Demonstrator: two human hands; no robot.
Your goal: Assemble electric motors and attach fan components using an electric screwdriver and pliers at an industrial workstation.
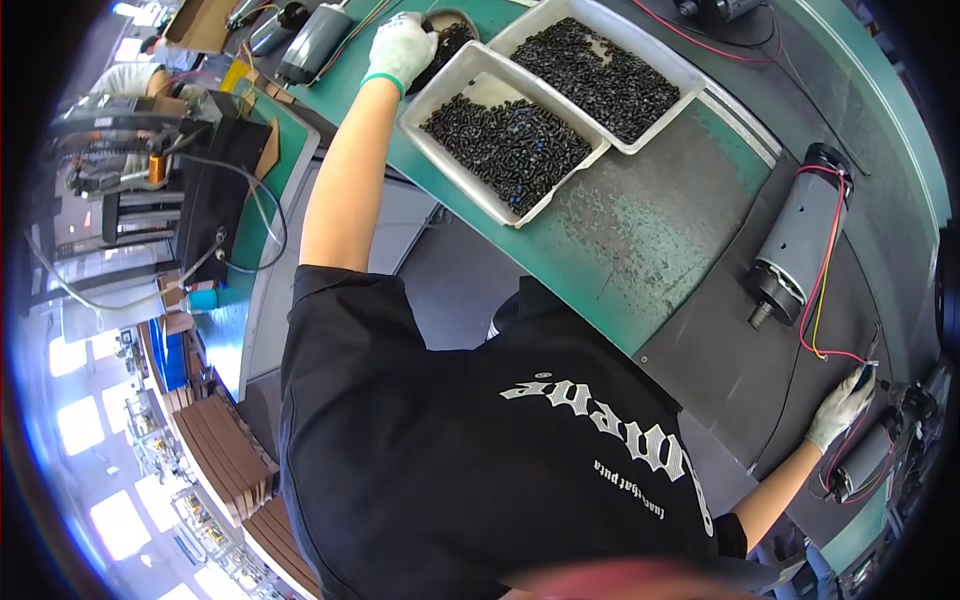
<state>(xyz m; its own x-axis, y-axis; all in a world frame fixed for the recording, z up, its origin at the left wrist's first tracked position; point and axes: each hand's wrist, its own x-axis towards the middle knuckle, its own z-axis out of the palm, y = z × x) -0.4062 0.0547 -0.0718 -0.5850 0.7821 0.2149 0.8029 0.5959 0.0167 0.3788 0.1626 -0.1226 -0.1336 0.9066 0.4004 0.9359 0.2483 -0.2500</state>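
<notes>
My left hand (399, 50), in a white glove with a green cuff, is at the far side of the bench with its fingers curled. It is beside a round bowl (468, 22) of small black pieces; what the fingers hold is hidden. Out at the right, my gloved right hand (842, 408) is closed around a slim dark tool (865, 374) with a thin metal tip. The ends of red and yellow wires (824, 310) lie close to this tool. They come from a grey cylindrical motor (799, 235) lying on the bench.
Two white trays (452, 84) (690, 92) of small black cylindrical pieces stand side by side on the worn green bench (640, 250). More motors lie at the far left (314, 45) and lower right (862, 462). Another person (130, 80) is at the left, beyond equipment and stacked brown boards (222, 450).
</notes>
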